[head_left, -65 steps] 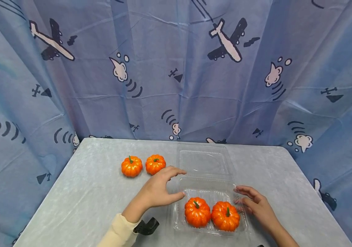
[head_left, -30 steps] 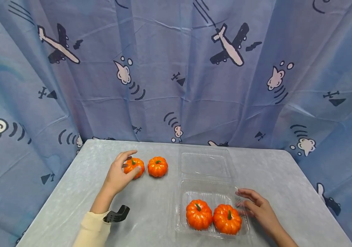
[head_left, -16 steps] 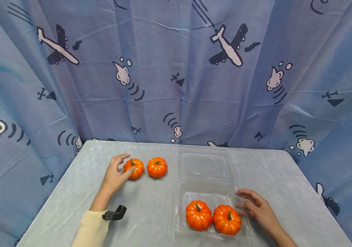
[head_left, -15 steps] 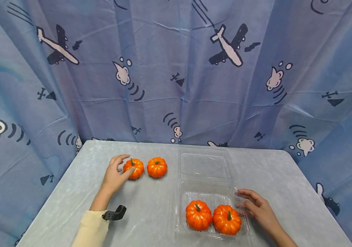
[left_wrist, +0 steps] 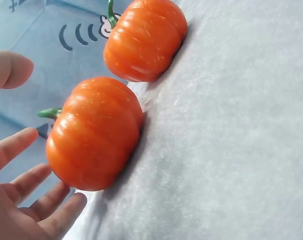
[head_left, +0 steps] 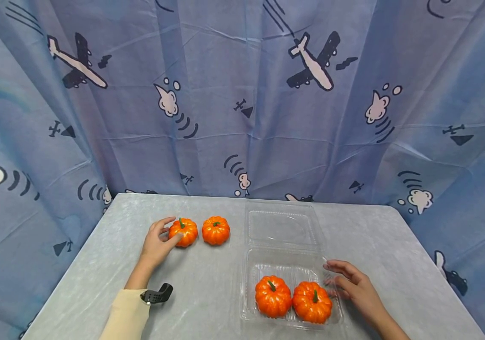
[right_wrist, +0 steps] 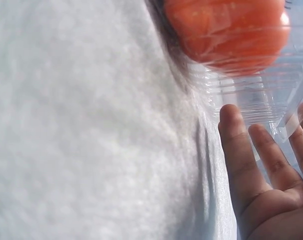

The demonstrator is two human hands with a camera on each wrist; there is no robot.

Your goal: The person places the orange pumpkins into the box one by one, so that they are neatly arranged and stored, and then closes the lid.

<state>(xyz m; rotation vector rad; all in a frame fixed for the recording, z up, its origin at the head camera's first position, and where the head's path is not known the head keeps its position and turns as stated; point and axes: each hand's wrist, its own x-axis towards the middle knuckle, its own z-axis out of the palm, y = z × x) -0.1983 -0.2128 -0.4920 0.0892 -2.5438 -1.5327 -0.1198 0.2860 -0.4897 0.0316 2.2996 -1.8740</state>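
My left hand [head_left: 157, 245] is at the left toy pumpkin [head_left: 183, 232], fingers behind its left side and thumb in front. In the left wrist view the fingers [left_wrist: 34, 182] lie spread under and beside this orange pumpkin [left_wrist: 95, 134]; the thumb stands apart from it. Whether a fingertip touches it I cannot tell. A second pumpkin [head_left: 215, 230] sits just to its right. At the clear plastic box [head_left: 248, 264], my right hand [head_left: 355, 285] rests against the right wall with loosely bent fingers. Inside the box's front half are two pumpkins, one left [head_left: 273, 296] and one right [head_left: 312, 302].
The box's clear lid [head_left: 282, 226] lies folded back flat behind it on the grey-white table [head_left: 208, 302]. A blue curtain [head_left: 217, 104] with airplane prints hangs behind the table and along both sides. A black wrist strap [head_left: 157, 295] is on my left wrist.
My left hand has gone from beside the box leftward to the far left pumpkin, then settled slightly lower around it. The pumpkins, the box and my right hand stay in place.
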